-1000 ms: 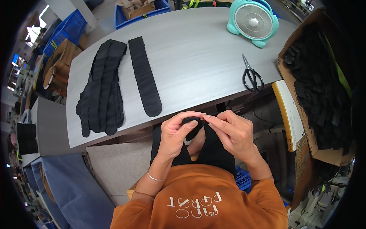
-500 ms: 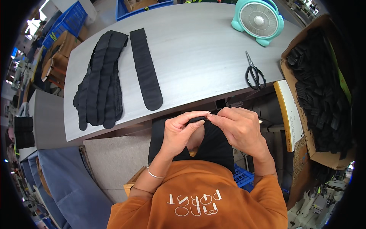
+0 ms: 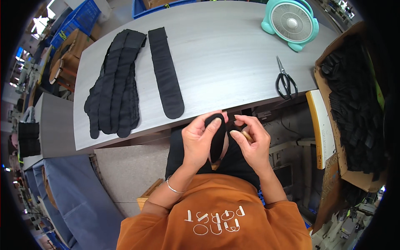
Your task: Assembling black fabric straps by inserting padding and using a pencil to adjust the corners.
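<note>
Left hand point(image 3: 200, 139) and right hand point(image 3: 252, 141) both pinched on black sock point(image 3: 217, 137), held over lap below table point(image 3: 233, 54) edge. Ahead: single sock point(image 3: 166, 73); farther left, sock pile point(image 3: 112, 83). Scissors point(image 3: 286, 80), fan point(image 3: 291, 23) ahead right. Box of black pieces point(image 3: 354, 104) right.

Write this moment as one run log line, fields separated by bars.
left hand holds sock | right hand pinches sock edge | scissors on table

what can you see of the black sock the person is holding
The black sock is a dark knit piece, soft and limp as it looks, held upright just off the near edge of the grey table. The left hand grips its side; the right hand pinches near its top. Its lower end hangs over the lap, hard to tell apart from the dark clothing.
</note>
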Available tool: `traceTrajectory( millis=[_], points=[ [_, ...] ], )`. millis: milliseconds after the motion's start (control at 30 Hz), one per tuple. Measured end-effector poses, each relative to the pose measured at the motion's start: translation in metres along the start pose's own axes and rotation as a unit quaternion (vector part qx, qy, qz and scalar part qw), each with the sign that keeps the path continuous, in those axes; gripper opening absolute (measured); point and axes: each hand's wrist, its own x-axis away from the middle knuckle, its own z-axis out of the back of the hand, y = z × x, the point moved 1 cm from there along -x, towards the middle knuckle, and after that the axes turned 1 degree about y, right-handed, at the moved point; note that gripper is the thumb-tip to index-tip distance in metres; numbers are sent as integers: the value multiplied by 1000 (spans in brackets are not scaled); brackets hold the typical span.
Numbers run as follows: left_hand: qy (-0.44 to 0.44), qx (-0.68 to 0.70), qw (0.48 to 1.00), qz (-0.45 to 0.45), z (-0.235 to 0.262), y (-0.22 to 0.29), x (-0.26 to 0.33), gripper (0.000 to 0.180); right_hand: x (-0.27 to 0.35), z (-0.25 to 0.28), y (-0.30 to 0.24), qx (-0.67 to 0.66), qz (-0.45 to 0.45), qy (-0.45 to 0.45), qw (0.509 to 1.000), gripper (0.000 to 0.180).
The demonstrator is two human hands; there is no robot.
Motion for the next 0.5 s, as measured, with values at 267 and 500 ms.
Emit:
traceTrajectory(
  millis=[267, 500],
  points=[
    [-185, 143, 972, 16, -12, 20, 3, 49, -6, 3, 21, -360, -216, -122, 899, 15],
    [-229, 121, 964, 54, 9, 18, -22, 43, -8, -5, 9, -227, -146, -72, 960, 29]
  ],
)
